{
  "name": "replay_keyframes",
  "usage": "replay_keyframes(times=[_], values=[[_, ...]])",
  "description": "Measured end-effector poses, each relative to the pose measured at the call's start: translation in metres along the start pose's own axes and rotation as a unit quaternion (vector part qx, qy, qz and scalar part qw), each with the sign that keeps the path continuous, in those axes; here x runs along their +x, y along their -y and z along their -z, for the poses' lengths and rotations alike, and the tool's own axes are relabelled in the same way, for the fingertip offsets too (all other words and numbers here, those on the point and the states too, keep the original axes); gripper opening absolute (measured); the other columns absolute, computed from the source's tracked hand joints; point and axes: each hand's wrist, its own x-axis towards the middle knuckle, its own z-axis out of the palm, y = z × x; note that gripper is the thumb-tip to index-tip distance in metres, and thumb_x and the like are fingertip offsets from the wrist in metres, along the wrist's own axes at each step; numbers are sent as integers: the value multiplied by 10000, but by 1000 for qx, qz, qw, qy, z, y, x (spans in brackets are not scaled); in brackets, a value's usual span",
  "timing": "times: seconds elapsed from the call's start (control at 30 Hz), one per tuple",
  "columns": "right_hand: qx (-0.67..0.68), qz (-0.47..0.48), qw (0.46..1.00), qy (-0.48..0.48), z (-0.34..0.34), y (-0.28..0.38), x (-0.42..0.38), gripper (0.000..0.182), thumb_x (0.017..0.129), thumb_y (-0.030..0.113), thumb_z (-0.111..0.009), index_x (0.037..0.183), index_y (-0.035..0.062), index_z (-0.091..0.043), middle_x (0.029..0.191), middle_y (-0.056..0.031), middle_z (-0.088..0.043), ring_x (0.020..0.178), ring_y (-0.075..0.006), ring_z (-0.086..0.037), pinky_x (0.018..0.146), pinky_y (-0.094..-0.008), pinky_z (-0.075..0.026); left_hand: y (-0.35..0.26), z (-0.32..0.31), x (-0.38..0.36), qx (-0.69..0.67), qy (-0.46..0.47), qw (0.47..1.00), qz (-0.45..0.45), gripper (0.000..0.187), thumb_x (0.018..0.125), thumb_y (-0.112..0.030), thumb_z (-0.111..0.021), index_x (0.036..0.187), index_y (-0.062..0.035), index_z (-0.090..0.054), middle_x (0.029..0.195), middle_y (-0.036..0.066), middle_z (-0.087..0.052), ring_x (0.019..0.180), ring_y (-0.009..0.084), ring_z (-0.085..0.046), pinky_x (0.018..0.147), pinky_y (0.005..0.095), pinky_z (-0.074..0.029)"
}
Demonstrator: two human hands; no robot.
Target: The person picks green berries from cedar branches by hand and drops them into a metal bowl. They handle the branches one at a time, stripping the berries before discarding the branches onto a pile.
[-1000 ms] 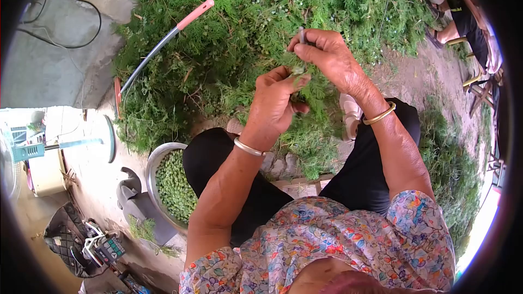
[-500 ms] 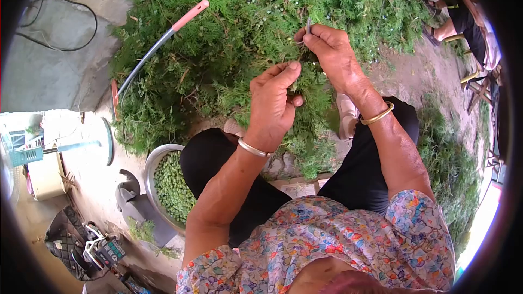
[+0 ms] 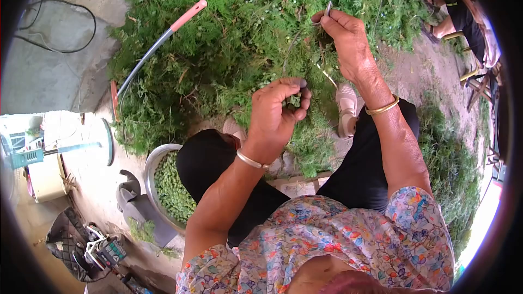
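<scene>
Left hand [image 3: 278, 111] is up in front of me, above my left knee. Fingers curled in, thumb and fingertips pinched on a small clump of green pods [image 3: 294, 100]. Silver bangle [image 3: 249, 159] on that wrist.

Right hand [image 3: 346, 35] is raised higher and further out, over the pile. Thumb and forefinger clamped on a small thin metal tool [image 3: 327, 9], tip sticking up past the knuckles. Can't tell what kind of tool. A thin sprig [image 3: 321, 71] hangs down from that hand toward the left one. Gold bangle [image 3: 381, 109] on the right wrist.

Hands are apart, not touching.

Green branches [image 3: 245, 32] heaped on the ground ahead of my knees, with small pale pods scattered through them. A stick with a pink handle [image 3: 163, 38] lies across the left side of the heap.

Metal bowl [image 3: 152, 166] sits on the ground just beside my left leg, holding picked green pods [image 3: 171, 188].

Another person's leg [image 3: 452, 27] shows at upper right, near a stool.
</scene>
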Motion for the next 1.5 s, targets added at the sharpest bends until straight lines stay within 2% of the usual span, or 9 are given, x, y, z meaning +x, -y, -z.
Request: replay_keyframes(times=[0.23,0.53,0.67,0.73,0.83,1.2,1.37,1.43,1.5], values=[[11,-20,999,43,-5,3,-7,200,874,131,-527,918,-29,-639,760,6,-544,725,-82,-442,681,-250,-379,-11,-2,5,-89,22,996,5,168,872,-149,-562,940,4,-575,860,162,-583,696,187,-549,526,258,-432],[-71,30,993,92,-13,-8,-13,212,878,144,-527,906,-29,-646,715,2,-544,672,-73,-431,623,-243,-382,0,-21,18,154,-28,982,-101,88,784,-40,-661,803,29,-609,671,64,-592,535,101,-511,398,207,-339],[-76,6,994,74,-2,-4,-6,204,876,136,-532,906,-30,-646,731,2,-552,687,-78,-442,644,-243,-387,-1,-18,11,145,1,985,-90,106,792,-69,-654,797,28,-610,658,67,-589,530,100,-511,394,201,-336],[51,-32,998,34,8,1,2,169,891,114,-536,925,-17,-637,838,-9,-595,774,-87,-498,738,-236,-411,-3,-16,-1,126,25,991,-48,118,798,-88,-643,826,22,-610,686,84,-596,555,115,-523,408,207,-353],[38,-11,999,19,11,2,2,180,888,117,-540,943,-32,-626,852,-30,-599,758,-98,-520,692,-243,-454,-10,-19,-9,31,33,998,-47,123,798,-88,-637,865,11,-610,726,101,-605,591,133,-535,426,216,-370],[5,-24,999,49,-11,-1,-9,190,863,100,-574,938,-62,-639,783,-32,-603,715,-85,-504,674,-244,-424,10,-31,9,186,-35,970,-149,136,759,-30,-688,797,25,-570,648,47,-565,475,75,-488,363,189,-328],[39,-21,996,75,-8,0,-6,159,826,76,-631,915,-55,-646,818,-50,-626,787,-95,-518,731,-249,-423,6,-24,8,150,-33,982,-105,134,760,-21,-681,804,32,-567,642,37,-562,477,68,-483,366,190,-328],[76,-20,995,64,-5,-1,-4,141,806,72,-657,893,-38,-653,750,-25,-608,674,-73,-496,618,-231,-412,6,-24,9,146,-36,985,-84,124,762,-19,-676,801,31,-569,641,33,-562,477,65,-481,367,190,-326],[51,-56,995,66,-3,2,-6,142,803,78,-662,886,-36,-652,707,-9,-588,606,-60,-460,549,-223,-376,8,-23,14,205,-52,967,-140,106,765,-23,-673,792,23,-582,637,28,-561,474,65,-477,369,189,-327]])
